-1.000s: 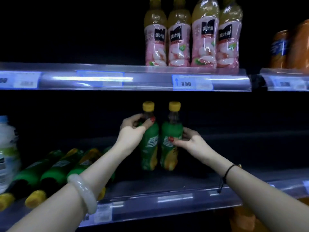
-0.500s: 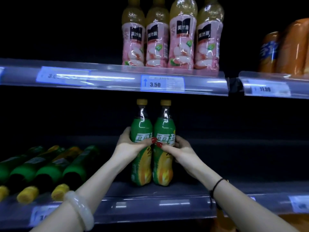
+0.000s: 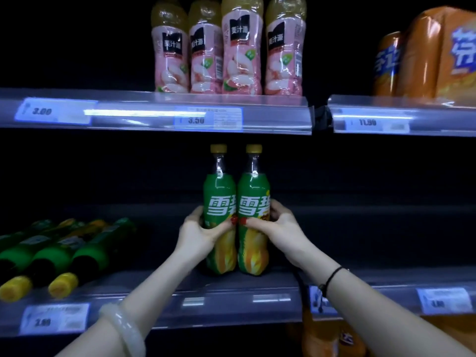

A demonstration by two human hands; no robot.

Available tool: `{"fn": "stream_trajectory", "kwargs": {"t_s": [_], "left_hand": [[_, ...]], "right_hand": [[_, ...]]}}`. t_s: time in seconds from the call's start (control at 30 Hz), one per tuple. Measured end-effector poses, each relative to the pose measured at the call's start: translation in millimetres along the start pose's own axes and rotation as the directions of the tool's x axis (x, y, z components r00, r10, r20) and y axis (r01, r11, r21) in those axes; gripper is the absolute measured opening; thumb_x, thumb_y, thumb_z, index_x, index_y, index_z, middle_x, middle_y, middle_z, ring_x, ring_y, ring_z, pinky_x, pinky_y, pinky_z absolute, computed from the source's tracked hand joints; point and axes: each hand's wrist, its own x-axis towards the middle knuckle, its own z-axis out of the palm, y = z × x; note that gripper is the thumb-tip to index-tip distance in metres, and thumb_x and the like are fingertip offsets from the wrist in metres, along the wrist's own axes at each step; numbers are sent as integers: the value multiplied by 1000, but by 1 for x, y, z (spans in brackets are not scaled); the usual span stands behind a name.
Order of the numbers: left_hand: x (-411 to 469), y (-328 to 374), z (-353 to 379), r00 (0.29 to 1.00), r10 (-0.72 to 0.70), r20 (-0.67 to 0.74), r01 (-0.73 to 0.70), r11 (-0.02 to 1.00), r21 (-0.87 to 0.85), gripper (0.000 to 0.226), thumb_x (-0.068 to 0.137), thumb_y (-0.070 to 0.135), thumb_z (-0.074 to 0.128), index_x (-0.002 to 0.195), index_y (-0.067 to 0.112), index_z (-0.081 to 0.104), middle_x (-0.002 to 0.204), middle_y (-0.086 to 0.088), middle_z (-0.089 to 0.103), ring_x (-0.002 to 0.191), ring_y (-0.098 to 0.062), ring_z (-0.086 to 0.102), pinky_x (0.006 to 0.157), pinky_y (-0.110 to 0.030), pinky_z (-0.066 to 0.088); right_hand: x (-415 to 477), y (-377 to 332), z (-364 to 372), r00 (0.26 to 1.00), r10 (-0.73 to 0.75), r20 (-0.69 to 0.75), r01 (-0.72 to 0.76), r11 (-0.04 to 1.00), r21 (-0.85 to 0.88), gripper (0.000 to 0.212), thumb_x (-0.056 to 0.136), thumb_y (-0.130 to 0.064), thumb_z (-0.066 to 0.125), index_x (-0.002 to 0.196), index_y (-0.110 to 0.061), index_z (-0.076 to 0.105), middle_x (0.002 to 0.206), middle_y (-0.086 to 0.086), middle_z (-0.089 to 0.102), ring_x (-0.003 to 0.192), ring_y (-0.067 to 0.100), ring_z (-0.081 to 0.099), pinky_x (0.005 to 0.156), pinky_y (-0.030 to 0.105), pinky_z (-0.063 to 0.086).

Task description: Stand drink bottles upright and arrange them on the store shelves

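Two green drink bottles with yellow caps stand upright, touching side by side, on the middle shelf [image 3: 231, 287]: the left bottle [image 3: 219, 191] and the right bottle [image 3: 253, 191], white lettering facing out. Further left, perhaps four matching lying bottles [image 3: 87, 253] rest on their sides, caps toward the front

Lower shelf [image 3: 231, 301] — upright bottles [image 3: 253, 199], toppled bottles [image 3: 88, 255]
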Motion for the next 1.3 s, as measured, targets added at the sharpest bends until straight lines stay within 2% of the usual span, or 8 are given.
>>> {"fn": "stream_trajectory", "kwargs": {"t_s": [0.17, 0.3, 0.37, 0.53, 0.7, 0.97, 1.1, 1.3], "left_hand": [[-3, 14, 71, 997, -23, 70, 34, 987, -155, 38, 73, 14, 80, 104, 21, 59, 91, 8, 70, 78, 1, 66, 66, -13, 54], [-5, 23, 124, 988, -44, 146, 75, 974, -215, 46, 71, 14, 82, 112, 13, 62, 97, 0, 73, 83, -6, 70, 76, -23, 57], [-6, 29, 146, 982, -41, 186, 84, 970, -229, 46, 71, 14, 83, 111, 14, 61, 97, 1, 72, 80, -5, 70, 72, -20, 56], [-4, 31, 186, 976, -52, 212, 93, 978, -189, 44, 72, 21, 83, 109, 21, 60, 97, 6, 70, 84, -3, 67, 77, -20, 55], [5, 27, 208, 976, -75, 205, 99, 989, -107, 49, 73, 26, 81, 116, 19, 59, 107, 0, 69, 94, -11, 65, 86, -31, 54], [8, 21, 217, 981, -96, 166, 125, 978, -170, 42, 77, 22, 79, 113, 20, 59, 101, 3, 69, 90, -6, 64, 83, -27, 54], [8, 17, 222, 987, -88, 136, 113, 976, -189, 39, 77, 19, 78, 111, 21, 59, 104, -2, 69, 93, -12, 65, 88, -34, 54], [5, 19, 226, 991, -89, 103, 106, 979, -172, 38, 79, 19, 76, 112, 19, 57, 106, -4, 68, 96, -17, 65, 90, -35, 53]], "right_hand": [[-4, -3, -68, 991, -13, -130, 17, 1000, 25, 35, 76, 3, 73, 106, -13, 63, 95, 1, 72, 74, 2, 68, 65, 15, 53], [-8, -7, -118, 988, -11, -153, 9, 1000, -13, 34, 77, 0, 73, 105, -16, 63, 97, 1, 72, 74, 2, 69, 60, 14, 51], [-9, -5, -138, 986, 5, -167, -10, 999, -31, 36, 77, -4, 74, 108, -17, 62, 100, 0, 72, 80, 6, 69, 59, 14, 51], [-7, 9, -178, 979, 12, -204, -11, 1000, 5, 42, 80, -4, 72, 118, -14, 58, 108, 5, 70, 93, 15, 68, 72, 21, 55], [0, 27, -193, 966, -6, -257, 10, 1000, 16, 42, 82, -9, 71, 118, -5, 51, 112, 11, 67, 94, 20, 67, 73, 24, 55], [11, 41, -191, 951, -62, -304, 76, 997, 33, 28, 83, -8, 70, 108, -13, 60, 96, -4, 69, 83, 3, 65, 71, 15, 54], [13, 44, -194, 954, -70, -291, 85, 996, 40, 30, 83, -9, 70, 111, -14, 60, 103, 0, 69, 93, 10, 65, 81, 20, 55], [13, 46, -193, 953, -65, -296, 80, 996, 40, 29, 84, -11, 69, 111, -18, 60, 103, -2, 68, 94, 8, 64, 81, 19, 53]]}}
